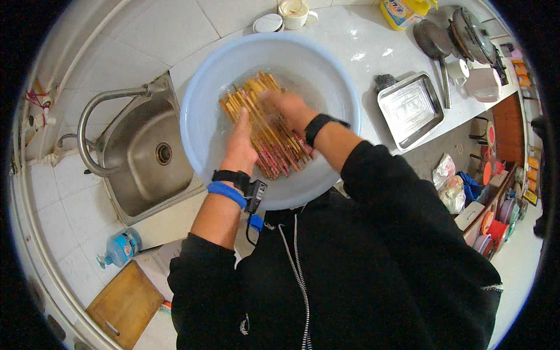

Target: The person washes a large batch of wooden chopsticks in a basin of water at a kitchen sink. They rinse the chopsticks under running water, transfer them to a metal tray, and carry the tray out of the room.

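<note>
A large bundle of wooden chopsticks [271, 140], yellowish at one end and pinkish red at the other, lies slantwise across a light blue plastic basin [192, 144] with water in it. My left hand [239, 142] holds the bundle along its left side, thumb up and the other fingers mostly hidden. Against the upper right of the bundle, my right hand [288, 109] grips the sticks, its fingers blurred by motion. The chopsticks sit between my two palms. Both wrists wear black straps, and the left one also has a blue band.
Left of the basin is a steel sink [140, 183] with a curved faucet [83, 131]. A metal tray [411, 111], a dark scouring pad [385, 82], a long-handled pan [433, 39] and a yellow detergent bottle [402, 15] stand right. A mug [295, 17] is behind; a pump bottle [120, 247] sits lower left.
</note>
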